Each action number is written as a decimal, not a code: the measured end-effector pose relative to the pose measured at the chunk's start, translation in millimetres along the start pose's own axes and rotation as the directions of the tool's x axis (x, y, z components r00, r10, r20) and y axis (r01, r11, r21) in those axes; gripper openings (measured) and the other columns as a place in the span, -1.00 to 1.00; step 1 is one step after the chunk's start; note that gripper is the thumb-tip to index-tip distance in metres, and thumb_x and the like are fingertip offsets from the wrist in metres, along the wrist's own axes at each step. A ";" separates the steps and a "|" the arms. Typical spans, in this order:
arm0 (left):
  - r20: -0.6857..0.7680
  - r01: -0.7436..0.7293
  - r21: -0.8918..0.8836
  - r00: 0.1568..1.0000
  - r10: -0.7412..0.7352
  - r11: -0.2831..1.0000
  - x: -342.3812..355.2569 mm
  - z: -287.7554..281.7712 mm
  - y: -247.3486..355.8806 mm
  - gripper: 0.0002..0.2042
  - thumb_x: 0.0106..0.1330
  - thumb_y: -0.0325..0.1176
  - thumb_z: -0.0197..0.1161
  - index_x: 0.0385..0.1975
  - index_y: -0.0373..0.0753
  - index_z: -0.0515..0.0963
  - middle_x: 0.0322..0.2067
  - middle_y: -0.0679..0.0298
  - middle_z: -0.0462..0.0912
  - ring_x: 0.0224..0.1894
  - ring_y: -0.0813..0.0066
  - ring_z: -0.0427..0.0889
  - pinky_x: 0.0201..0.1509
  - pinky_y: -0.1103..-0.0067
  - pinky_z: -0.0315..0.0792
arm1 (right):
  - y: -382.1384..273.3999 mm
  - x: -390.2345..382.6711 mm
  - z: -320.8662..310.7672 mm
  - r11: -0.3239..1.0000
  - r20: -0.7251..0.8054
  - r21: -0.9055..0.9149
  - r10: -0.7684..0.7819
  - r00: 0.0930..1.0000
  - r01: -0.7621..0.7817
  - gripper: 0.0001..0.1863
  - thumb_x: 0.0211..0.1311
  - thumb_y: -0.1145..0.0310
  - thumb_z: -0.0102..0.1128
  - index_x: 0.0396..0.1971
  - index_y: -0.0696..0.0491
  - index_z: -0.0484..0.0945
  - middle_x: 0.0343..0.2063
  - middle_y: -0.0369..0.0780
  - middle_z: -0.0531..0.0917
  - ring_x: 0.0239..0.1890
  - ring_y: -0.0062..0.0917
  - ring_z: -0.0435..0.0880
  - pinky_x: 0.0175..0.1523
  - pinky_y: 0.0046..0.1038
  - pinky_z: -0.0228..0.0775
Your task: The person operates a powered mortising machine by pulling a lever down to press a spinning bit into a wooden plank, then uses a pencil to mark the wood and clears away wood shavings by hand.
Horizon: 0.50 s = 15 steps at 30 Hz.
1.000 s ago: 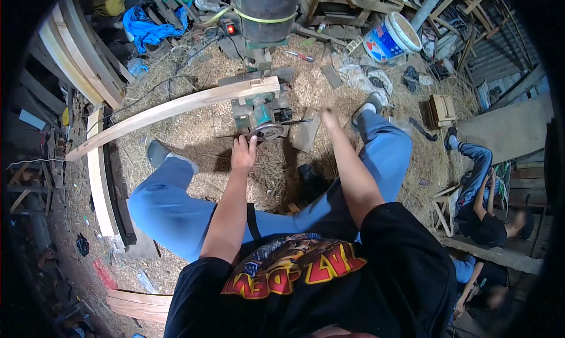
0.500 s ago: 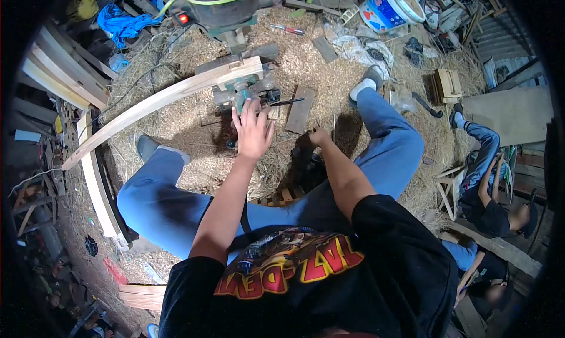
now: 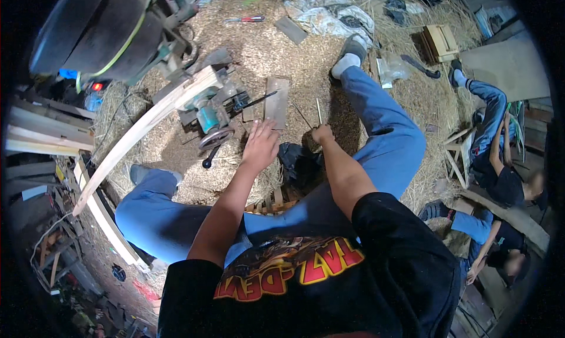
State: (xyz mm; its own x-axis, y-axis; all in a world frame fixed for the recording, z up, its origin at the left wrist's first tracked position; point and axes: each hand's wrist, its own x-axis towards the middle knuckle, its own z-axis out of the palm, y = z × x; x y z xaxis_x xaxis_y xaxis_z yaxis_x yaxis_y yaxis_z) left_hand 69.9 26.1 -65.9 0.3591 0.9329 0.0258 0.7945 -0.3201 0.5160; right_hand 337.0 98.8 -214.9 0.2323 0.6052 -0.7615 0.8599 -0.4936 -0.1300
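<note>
My left hand [image 3: 261,145] is open with fingers stretched, its fingertips by the lower end of a short flat board [image 3: 276,101]. My right hand [image 3: 322,134] is closed near my right knee; a thin, pale rod-like tool [image 3: 319,110] sticks up from it, its kind unclear. A thin dark rod [image 3: 302,115] slants up beside that hand. Left of my left hand stands a teal vise [image 3: 207,119] with a handwheel [image 3: 216,139]. A long curved wooden beam [image 3: 138,121] lies across it, running down to the left. A black plastic bag [image 3: 299,163] sits between my hands.
A large dark machine [image 3: 100,35] with a yellow-green strap looms at upper left. A red-handled screwdriver [image 3: 244,19] lies on the shavings. A wooden block [image 3: 440,42] and a dark curved tool [image 3: 421,66] lie beyond my right foot. Two people sit at the right.
My left hand has come off the vise, toward the short board. The view has shifted, bringing the machine and vise further left. Rods now show by my right hand.
</note>
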 end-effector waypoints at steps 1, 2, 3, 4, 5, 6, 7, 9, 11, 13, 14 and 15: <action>0.011 0.006 -0.012 1.000 -0.006 1.000 0.9 5.7 -2.8 -0.75 0.34 -0.30 0.20 -0.05 -0.23 0.58 0.30 0.06 0.41 0.46 0.04 0.24 0.58 0.07 -0.06 | 2.8 2.1 -0.4 1.000 0.038 0.003 -0.002 0.999 0.002 -0.37 0.34 -0.01 0.05 0.24 0.13 0.51 0.34 0.09 0.37 0.33 0.00 0.44 0.39 -0.07 0.30; 0.022 0.014 -0.024 1.000 -0.013 1.000 0.7 10.8 -5.5 -0.75 0.35 -0.29 0.19 -0.06 -0.24 0.59 0.30 0.06 0.41 0.45 0.03 0.25 0.58 0.07 -0.04 | 4.0 3.2 1.0 1.000 0.039 0.007 -0.004 0.999 0.004 -0.39 0.31 0.05 0.05 0.24 0.13 0.51 0.35 0.09 0.37 0.33 -0.01 0.44 0.38 -0.07 0.30; 0.033 0.015 -0.035 0.999 -0.014 0.999 3.7 11.8 -6.6 -0.75 0.35 -0.29 0.19 -0.07 -0.24 0.59 0.30 0.05 0.42 0.45 0.01 0.26 0.57 0.06 -0.03 | 6.0 7.8 5.2 1.000 0.035 0.017 -0.005 0.999 0.004 -0.40 0.28 0.10 0.05 0.25 0.12 0.52 0.35 0.08 0.37 0.34 -0.01 0.44 0.38 -0.07 0.30; 0.034 0.014 -0.038 0.999 -0.013 0.999 5.9 12.7 -7.2 -0.76 0.33 -0.30 0.20 -0.08 -0.24 0.60 0.27 0.03 0.43 0.44 0.01 0.27 0.57 0.08 -0.01 | 8.3 12.5 8.5 1.000 0.033 0.025 -0.007 0.999 0.006 -0.40 0.25 0.15 0.04 0.25 0.12 0.52 0.36 0.08 0.36 0.34 -0.02 0.43 0.38 -0.06 0.30; 0.034 0.014 -0.041 0.999 -0.013 0.999 7.4 13.5 -7.6 -0.76 0.32 -0.31 0.21 -0.09 -0.24 0.61 0.25 0.02 0.45 0.43 0.00 0.28 0.56 0.09 0.02 | 11.3 17.1 10.7 0.999 0.034 0.035 -0.007 0.999 0.006 -0.41 0.25 0.16 0.05 0.24 0.12 0.53 0.36 0.08 0.36 0.35 -0.02 0.43 0.38 -0.07 0.30; 0.032 0.018 -0.044 0.999 -0.016 0.999 8.9 14.5 -8.8 -0.77 0.30 -0.33 0.22 -0.11 -0.24 0.62 0.23 0.00 0.47 0.42 0.00 0.30 0.55 0.11 0.04 | 10.6 17.9 10.4 0.999 0.035 0.043 -0.010 0.999 0.009 -0.41 0.25 0.16 0.05 0.23 0.12 0.54 0.36 0.09 0.35 0.35 -0.01 0.42 0.39 -0.08 0.30; 0.046 0.029 -0.057 0.999 -0.027 0.998 10.2 15.6 -9.8 -0.77 0.30 -0.33 0.22 -0.11 -0.25 0.61 0.24 0.00 0.46 0.41 -0.02 0.30 0.55 0.09 0.03 | 10.0 18.2 10.2 0.999 0.037 0.049 -0.015 0.999 0.013 -0.42 0.25 0.17 0.05 0.23 0.12 0.54 0.36 0.09 0.35 0.35 -0.01 0.42 0.39 -0.08 0.30; 0.071 0.059 -0.081 0.996 -0.053 0.995 11.4 18.5 -11.9 -0.76 0.28 -0.34 0.23 -0.10 -0.26 0.59 0.28 0.00 0.43 0.41 -0.07 0.30 0.55 0.04 0.02 | 9.0 17.4 9.5 0.999 0.029 0.039 0.004 1.000 -0.005 -0.43 0.25 0.19 0.05 0.21 0.13 0.56 0.36 0.09 0.36 0.35 -0.01 0.42 0.39 -0.10 0.30; 0.070 0.063 -0.078 0.996 -0.058 0.995 10.8 21.9 -14.3 -0.76 0.26 -0.36 0.24 -0.10 -0.26 0.60 0.26 -0.02 0.44 0.40 -0.09 0.30 0.55 0.04 0.02 | 7.6 14.9 9.3 1.000 0.028 0.021 0.007 1.000 -0.008 -0.45 0.25 0.20 0.05 0.20 0.13 0.57 0.35 0.09 0.37 0.35 -0.01 0.43 0.39 -0.11 0.31; 0.062 0.066 -0.074 0.996 -0.061 0.995 9.6 23.7 -15.2 -0.76 0.26 -0.36 0.24 -0.11 -0.26 0.60 0.25 -0.04 0.45 0.40 -0.10 0.31 0.55 0.05 0.03 | 9.3 15.0 9.9 1.000 0.032 -0.005 -0.004 0.999 0.004 -0.47 0.26 0.22 0.04 0.18 0.14 0.59 0.34 0.08 0.39 0.35 -0.02 0.43 0.39 -0.13 0.31; 0.058 0.065 -0.071 0.996 -0.061 0.995 8.3 24.2 -15.9 -0.76 0.26 -0.36 0.24 -0.11 -0.26 0.60 0.24 -0.05 0.45 0.39 -0.11 0.31 0.55 0.05 0.04 | 9.2 14.7 10.7 1.000 0.019 -0.012 -0.010 1.000 0.010 -0.49 0.27 0.21 0.05 0.16 0.14 0.60 0.34 0.07 0.39 0.34 -0.03 0.44 0.39 -0.13 0.32; 0.050 0.061 -0.069 0.997 -0.058 0.996 9.0 23.5 -15.3 -0.76 0.26 -0.36 0.24 -0.11 -0.26 0.61 0.23 -0.05 0.46 0.39 -0.11 0.31 0.55 0.05 0.05 | 8.4 14.2 9.8 1.000 0.002 -0.019 -0.015 1.000 0.015 -0.50 0.28 0.20 0.05 0.14 0.15 0.61 0.33 0.06 0.39 0.34 -0.04 0.45 0.38 -0.13 0.32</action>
State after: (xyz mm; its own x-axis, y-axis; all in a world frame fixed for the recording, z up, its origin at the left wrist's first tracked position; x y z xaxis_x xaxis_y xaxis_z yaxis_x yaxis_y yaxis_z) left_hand 72.5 35.5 -93.6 0.3368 0.9404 -0.0472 0.7793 -0.2502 0.5745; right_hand 343.1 97.2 -233.0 0.2180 0.6111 -0.7609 0.8719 -0.4722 -0.1295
